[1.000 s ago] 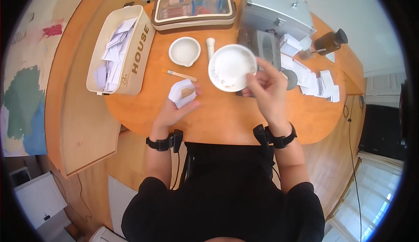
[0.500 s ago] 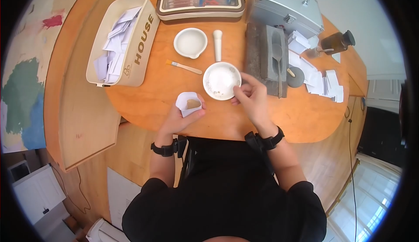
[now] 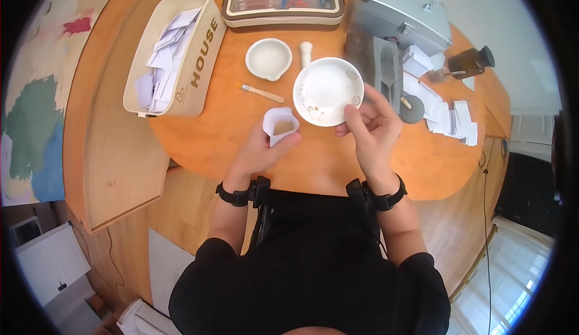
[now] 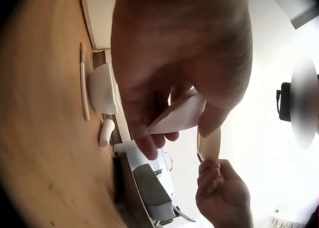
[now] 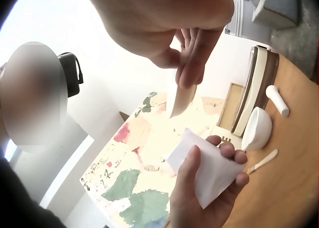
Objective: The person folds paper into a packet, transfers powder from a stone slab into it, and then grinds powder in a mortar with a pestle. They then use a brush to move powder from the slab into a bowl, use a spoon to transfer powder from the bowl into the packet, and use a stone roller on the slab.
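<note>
My left hand (image 3: 258, 149) grips a folded white paper packet (image 3: 273, 119), its mouth open upward with brown powder (image 3: 281, 128) inside. Thumb and fingers press the packet (image 5: 214, 175) from both sides in the right wrist view. My right hand (image 3: 377, 133) pinches the near right rim of a shallow white bowl (image 3: 330, 84) with a floral pattern and a few small brown bits in it. This bowl is raised above the table, just right of the packet. Behind them on the table lie a white mortar (image 3: 268, 59), its pestle (image 3: 306, 51), partly covered by the bowl, and a small brush (image 3: 263, 93).
A cream bin (image 3: 202, 69) of folded papers stands at the left, a window-lidded box (image 3: 282, 22) at the back. Toward the right are a silver case (image 3: 401, 12), a grey block (image 3: 377, 63) bearing a spoon, a round grey lid-like piece (image 3: 412, 113), paper slips (image 3: 461, 124) and a brown bottle (image 3: 471, 63).
The bowl dipped toward the table half a second ago and is lifted again now, still in my right hand. My left hand has brought the packet rightward, closer to the bowl.
</note>
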Tool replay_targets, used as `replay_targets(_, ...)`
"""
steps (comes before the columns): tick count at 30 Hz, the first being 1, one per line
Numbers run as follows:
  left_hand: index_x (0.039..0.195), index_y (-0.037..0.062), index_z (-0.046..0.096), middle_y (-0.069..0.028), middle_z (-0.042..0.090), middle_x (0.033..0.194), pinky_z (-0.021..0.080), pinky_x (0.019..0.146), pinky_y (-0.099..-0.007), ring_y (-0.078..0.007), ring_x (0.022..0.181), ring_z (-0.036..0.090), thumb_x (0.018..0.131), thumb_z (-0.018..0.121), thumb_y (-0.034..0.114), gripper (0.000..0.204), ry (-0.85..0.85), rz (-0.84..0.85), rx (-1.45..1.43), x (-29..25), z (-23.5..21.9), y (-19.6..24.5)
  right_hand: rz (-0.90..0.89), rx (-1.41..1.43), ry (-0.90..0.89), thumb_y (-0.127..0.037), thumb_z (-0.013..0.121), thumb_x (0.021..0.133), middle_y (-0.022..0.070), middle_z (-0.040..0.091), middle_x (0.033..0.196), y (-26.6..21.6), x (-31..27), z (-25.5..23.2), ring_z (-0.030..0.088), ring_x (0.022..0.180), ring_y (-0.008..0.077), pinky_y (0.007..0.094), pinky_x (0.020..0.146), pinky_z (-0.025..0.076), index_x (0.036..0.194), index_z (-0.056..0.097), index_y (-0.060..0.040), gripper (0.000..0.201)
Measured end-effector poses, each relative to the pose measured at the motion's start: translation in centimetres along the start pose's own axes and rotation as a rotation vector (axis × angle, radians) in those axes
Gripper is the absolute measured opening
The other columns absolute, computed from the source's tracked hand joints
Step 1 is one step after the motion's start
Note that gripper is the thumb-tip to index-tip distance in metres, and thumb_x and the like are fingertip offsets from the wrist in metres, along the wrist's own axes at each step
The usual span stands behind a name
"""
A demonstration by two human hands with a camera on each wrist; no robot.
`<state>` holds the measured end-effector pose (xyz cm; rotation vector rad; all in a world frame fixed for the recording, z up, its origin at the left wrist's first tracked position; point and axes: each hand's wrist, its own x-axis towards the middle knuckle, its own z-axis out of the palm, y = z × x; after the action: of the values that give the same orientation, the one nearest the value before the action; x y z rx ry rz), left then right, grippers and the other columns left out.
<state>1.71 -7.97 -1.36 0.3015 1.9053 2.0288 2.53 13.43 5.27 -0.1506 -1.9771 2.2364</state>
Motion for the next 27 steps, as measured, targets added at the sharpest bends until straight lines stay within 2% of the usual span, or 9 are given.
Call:
replay_targets(3,0.127,0.0032,0.049,-0.0076,0.06,0.108,0.056,0.077,-0.0328,-0.0149,0.096,0.061,0.091,0.07,0.026,0.047,-0.139,0.025,-0.232,1.2,1.3,1.0,-0.034,-0.007,-0.001,0.002,0.061,0.092,0.0085,0.068,0.079,-1.8,1.0,0.1,0.067,0.066,0.0117,0.0228,0.06,0.055,0.129,0.051,0.0086,0.039)
replay_targets(6,0.134,0.001,0.041,-0.0118,0.057,0.112,0.058,0.078,-0.0368,-0.0196,0.1,0.061,0.096,0.06,0.041,0.058,-0.177,0.104,-0.405,2.2,2.8,1.9,-0.106,-0.043,-0.038,0.001,0.061,0.092,0.0089,0.069,0.084,-2.2,1.9,0.1,0.067,0.069,0.0114,0.0225,0.06,0.056,0.129,0.052,0.0065,0.039)
replay_targets(12,0.137,-0.0016,0.041,-0.0142,0.057,0.115,0.058,0.077,-0.0394,-0.024,0.105,0.06,0.097,0.033,0.065,0.078,-0.3,0.029,-0.489,3.5,3.8,2.6,-0.252,-0.23,-0.067,0.0,0.061,0.093,0.0056,0.068,0.084,-2.0,3.3,-0.5,0.067,0.07,0.0099,0.0213,0.061,0.054,0.126,0.057,0.0038,0.033)
replay_targets(15,0.138,-0.0014,0.04,-0.0159,0.058,0.112,0.059,0.07,-0.0403,-0.0254,0.103,0.061,0.093,0.03,0.073,0.087,-0.263,-0.012,-0.433,3.8,4.6,3.0,-0.304,-0.318,-0.059,0.0,0.062,0.092,0.0048,0.068,0.084,-2.2,3.3,-0.9,0.066,0.069,0.0092,0.0218,0.062,0.053,0.123,0.06,0.0029,0.032)
replay_targets(18,0.138,-0.0002,0.042,-0.0138,0.059,0.115,0.058,0.071,-0.0378,-0.0227,0.104,0.06,0.096,0.029,0.07,0.083,-0.244,-0.027,-0.466,4.0,5.1,2.9,-0.424,-0.391,-0.047,0.001,0.063,0.09,0.0072,0.069,0.079,-1.8,3.6,-1.3,0.066,0.065,0.0096,0.023,0.061,0.053,0.121,0.063,0.0023,0.031)
replay_targets(19,0.138,0.0001,0.042,-0.0143,0.059,0.115,0.059,0.068,-0.0372,-0.0227,0.102,0.061,0.095,0.028,0.072,0.085,-0.271,-0.025,-0.512,4.3,5.2,2.7,-0.474,-0.41,-0.042,0.002,0.063,0.089,0.0084,0.07,0.077,-1.7,3.7,-1.4,0.067,0.063,0.01,0.0235,0.06,0.053,0.12,0.064,0.0021,0.031)
replay_targets(21,0.138,0.0006,0.042,-0.0153,0.06,0.114,0.059,0.062,-0.0361,-0.0228,0.097,0.063,0.093,0.024,0.075,0.089,-0.324,-0.023,-0.604,4.8,5.2,2.4,-0.444,-0.399,-0.075,0.003,0.062,0.089,0.0089,0.069,0.076,-1.9,3.6,-1.6,0.067,0.062,0.011,0.0242,0.058,0.053,0.12,0.064,0.0021,0.031)
replay_targets(24,0.138,0.001,0.042,-0.0175,0.062,0.111,0.059,0.053,-0.0346,-0.024,0.09,0.065,0.09,0.018,0.079,0.095,-0.315,-0.008,-0.603,5.3,5.8,2.9,-0.424,-0.359,-0.083,0.004,0.062,0.089,0.0094,0.069,0.076,-2.3,3.3,-1.9,0.067,0.06,0.0116,0.0253,0.055,0.052,0.119,0.065,0.0022,0.03)
replay_targets(27,0.138,0.0008,0.042,-0.0186,0.064,0.105,0.059,0.05,-0.0357,-0.0259,0.087,0.068,0.088,0.014,0.081,0.099,-0.302,-0.046,-0.675,5.2,6.1,2.4,-0.45,-0.381,-0.097,0.004,0.063,0.088,0.0101,0.069,0.076,-2.3,3.1,-2.4,0.067,0.06,0.0119,0.026,0.055,0.052,0.118,0.065,0.0025,0.03)
